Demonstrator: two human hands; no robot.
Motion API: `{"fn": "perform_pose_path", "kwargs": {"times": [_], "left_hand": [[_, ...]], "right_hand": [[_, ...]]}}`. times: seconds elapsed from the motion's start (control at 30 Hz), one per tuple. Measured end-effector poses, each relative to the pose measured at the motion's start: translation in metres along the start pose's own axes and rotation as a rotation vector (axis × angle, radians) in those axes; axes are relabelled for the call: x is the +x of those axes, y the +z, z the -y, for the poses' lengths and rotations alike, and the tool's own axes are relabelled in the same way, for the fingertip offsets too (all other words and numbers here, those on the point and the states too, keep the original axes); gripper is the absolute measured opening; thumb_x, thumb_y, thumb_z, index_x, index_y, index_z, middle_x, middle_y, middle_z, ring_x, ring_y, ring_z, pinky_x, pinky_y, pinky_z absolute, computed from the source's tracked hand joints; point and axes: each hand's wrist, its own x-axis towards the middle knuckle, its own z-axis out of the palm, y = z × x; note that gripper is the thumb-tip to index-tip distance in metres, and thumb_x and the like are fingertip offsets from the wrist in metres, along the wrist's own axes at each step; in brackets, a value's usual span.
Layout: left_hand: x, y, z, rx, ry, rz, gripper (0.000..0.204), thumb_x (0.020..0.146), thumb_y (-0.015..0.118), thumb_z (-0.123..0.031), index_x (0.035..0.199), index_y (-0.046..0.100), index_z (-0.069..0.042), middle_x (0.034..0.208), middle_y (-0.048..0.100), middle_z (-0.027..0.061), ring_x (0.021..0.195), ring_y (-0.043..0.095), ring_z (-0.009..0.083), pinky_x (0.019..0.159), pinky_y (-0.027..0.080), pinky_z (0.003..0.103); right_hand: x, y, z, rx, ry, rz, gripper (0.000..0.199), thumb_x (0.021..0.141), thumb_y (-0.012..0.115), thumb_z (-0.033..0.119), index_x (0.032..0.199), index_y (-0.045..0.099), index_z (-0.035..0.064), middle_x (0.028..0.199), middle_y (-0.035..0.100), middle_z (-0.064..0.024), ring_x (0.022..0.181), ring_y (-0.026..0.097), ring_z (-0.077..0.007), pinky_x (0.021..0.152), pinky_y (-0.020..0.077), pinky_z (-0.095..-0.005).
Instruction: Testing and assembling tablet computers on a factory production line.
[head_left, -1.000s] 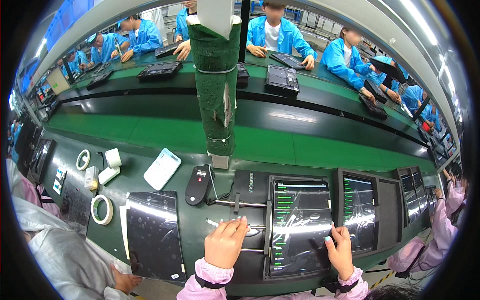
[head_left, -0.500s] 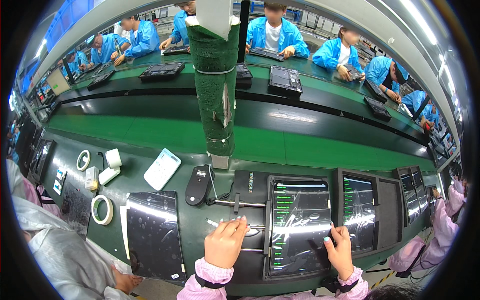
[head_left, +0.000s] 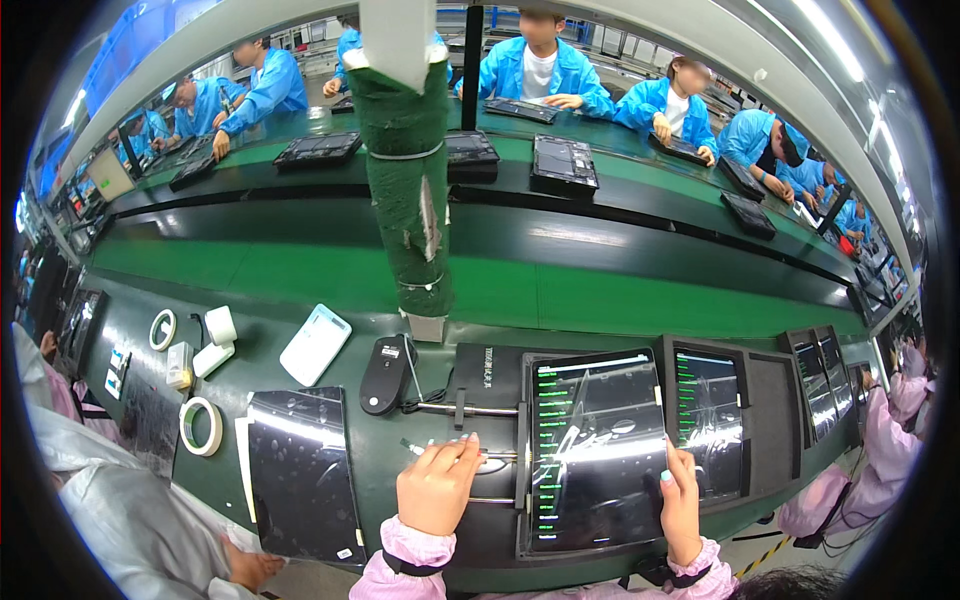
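A black display panel (head_left: pixel 597 450) with rows of green text and a glossy, wrinkled film lies in a dark frame (head_left: pixel 522 540) in front of me. Its right edge looks raised and covers the frame's right rim. My right hand (head_left: pixel 682 505) grips that edge, thumb and finger pressed together. To the left, my left hand (head_left: pixel 437 487) is closed by the metal rods (head_left: pixel 490 411) of the fixture base (head_left: pixel 488 375). What its fingers hold is hidden. A thin cable loops beside its fingertips.
A second lit panel (head_left: pixel 708 425) sits in a black tray (head_left: pixel 775 420) at right. Left are a dark panel (head_left: pixel 300 475), tape roll (head_left: pixel 201 427), mouse (head_left: pixel 385 375) and white calculator-like device (head_left: pixel 315 345). A green-wrapped post (head_left: pixel 405 200) stands ahead. Co-workers sit beyond the belt and at both sides.
The panel's right edge has come up, shifting over the frame's rim, with my right hand on it. My left hand stays by the rods. The whole view has shifted slightly.
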Motion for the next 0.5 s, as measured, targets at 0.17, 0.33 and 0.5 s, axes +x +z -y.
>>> {"fn": "perform_pose_path", "kwargs": {"times": [0.17, 0.33, 0.5], "left_hand": [[0.004, -0.002, -0.002, -0.077, -0.034, -0.026, 0.023, 0.068, 0.073, -0.012, 0.090, 0.069, -0.006, 0.082, 0.066, 0.0037, 0.071, 0.062, 0.0181, 0.061, 0.051, 0.030], [0.005, -0.010, -0.023, -0.205, -0.116, 0.012, 0.031, 0.076, 0.068, -0.013, 0.105, 0.063, -0.004, 0.101, 0.063, 0.0115, 0.092, 0.060, 0.0273, 0.082, 0.047, 0.036], [-0.008, -0.018, -0.109, -1.602, -0.548, 0.080, 0.046, 0.080, 0.061, -0.012, 0.123, 0.051, 0.000, 0.122, 0.052, 0.0181, 0.110, 0.050, 0.0349, 0.097, 0.036, 0.044]], "right_hand": [[-0.002, 0.000, 0.031, 0.691, 0.178, 0.210, 0.078, 0.082, 0.056, 0.019, 0.144, 0.012, 0.0022, 0.149, 0.015, -0.0116, 0.138, 0.011, -0.0205, 0.110, 0.0088, -0.0317], [-0.006, -0.016, 0.014, 0.711, 0.155, 0.186, 0.093, 0.079, 0.064, 0.040, 0.144, 0.011, 0.0001, 0.150, 0.014, -0.0125, 0.138, 0.012, -0.0199, 0.110, 0.0094, -0.0309], [-0.016, -0.050, -0.016, 0.707, -0.051, 0.094, 0.103, 0.080, 0.049, 0.066, 0.142, 0.009, -0.0046, 0.147, 0.019, -0.0135, 0.135, 0.022, -0.0206, 0.109, 0.0167, -0.0312]]}}
